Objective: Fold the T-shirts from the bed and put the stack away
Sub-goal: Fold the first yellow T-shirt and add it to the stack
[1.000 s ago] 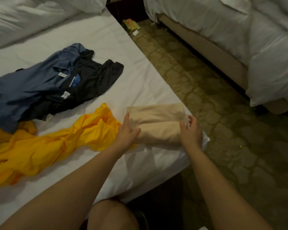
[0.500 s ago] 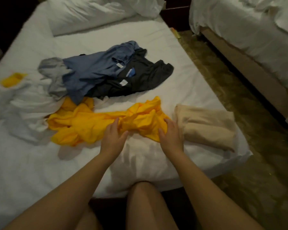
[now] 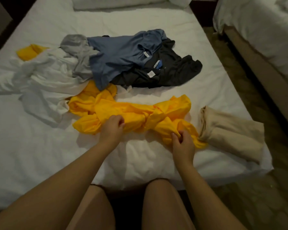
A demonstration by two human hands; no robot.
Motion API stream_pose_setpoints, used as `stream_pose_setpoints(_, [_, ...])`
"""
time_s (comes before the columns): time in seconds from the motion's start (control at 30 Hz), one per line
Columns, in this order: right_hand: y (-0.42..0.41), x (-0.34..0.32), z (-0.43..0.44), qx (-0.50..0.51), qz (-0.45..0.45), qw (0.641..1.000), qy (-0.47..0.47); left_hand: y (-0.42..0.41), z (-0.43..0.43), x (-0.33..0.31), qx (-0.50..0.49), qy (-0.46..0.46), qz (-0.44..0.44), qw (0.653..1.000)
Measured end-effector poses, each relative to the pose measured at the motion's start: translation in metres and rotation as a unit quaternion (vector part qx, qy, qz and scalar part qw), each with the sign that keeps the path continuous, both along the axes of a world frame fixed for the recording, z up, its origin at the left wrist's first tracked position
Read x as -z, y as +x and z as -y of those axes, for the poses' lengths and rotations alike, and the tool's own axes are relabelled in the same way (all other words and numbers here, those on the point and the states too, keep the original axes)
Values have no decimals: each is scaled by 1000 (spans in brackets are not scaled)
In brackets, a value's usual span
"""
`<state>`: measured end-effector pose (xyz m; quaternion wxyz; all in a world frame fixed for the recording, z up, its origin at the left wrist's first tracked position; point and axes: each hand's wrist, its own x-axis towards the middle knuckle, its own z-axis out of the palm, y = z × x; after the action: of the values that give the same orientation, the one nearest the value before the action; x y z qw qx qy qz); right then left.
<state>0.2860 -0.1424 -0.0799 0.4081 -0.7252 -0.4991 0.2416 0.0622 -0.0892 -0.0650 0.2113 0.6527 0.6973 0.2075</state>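
Note:
A crumpled yellow T-shirt [image 3: 128,112] lies across the middle of the white bed [image 3: 40,155]. My left hand [image 3: 112,128] grips its fabric near the left-centre, fingers closed on a fold. My right hand [image 3: 184,143] pinches the shirt's right end. A folded beige T-shirt [image 3: 231,135] rests at the bed's right corner, just right of my right hand. Behind the yellow shirt lie a blue T-shirt [image 3: 120,55], a black T-shirt [image 3: 171,72], a grey one [image 3: 80,52] and a white one [image 3: 45,75], all unfolded.
A second yellow piece [image 3: 29,51] peeks out at the far left. Pillows [image 3: 123,2] lie at the head of the bed. Another bed [image 3: 263,30] stands to the right across a patterned floor aisle [image 3: 256,113]. My bare knees [image 3: 158,205] touch the bed's near edge.
My hands left the folded beige shirt and moved left to the yellow shirt; from resting on it half a second ago, both now close on its fabric. The view swung left.

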Motion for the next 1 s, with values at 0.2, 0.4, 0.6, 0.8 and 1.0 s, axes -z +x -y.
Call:
stream_pose_setpoints(0.2, [3, -26, 71, 123, -121, 982, 70, -11, 77, -33, -84, 39, 149, 984])
stream_pose_setpoints(0.4, [24, -79, 91, 178, -191, 952, 157, -29, 143, -60, -145, 40, 149, 977])
stream_pose_setpoints(0.6, [37, -97, 99, 161, -187, 966, 82, -35, 174, -83, -176, 49, 160, 970])
stream_pose_setpoints(0.8, [5, -95, 123, -95, 23, 990, -97, -12, 191, -95, -144, 49, 216, 964])
stream_pose_setpoints(1.0, [-52, -78, 157, -378, 126, 899, -183, -4, 189, -116, -181, 40, 366, 912])
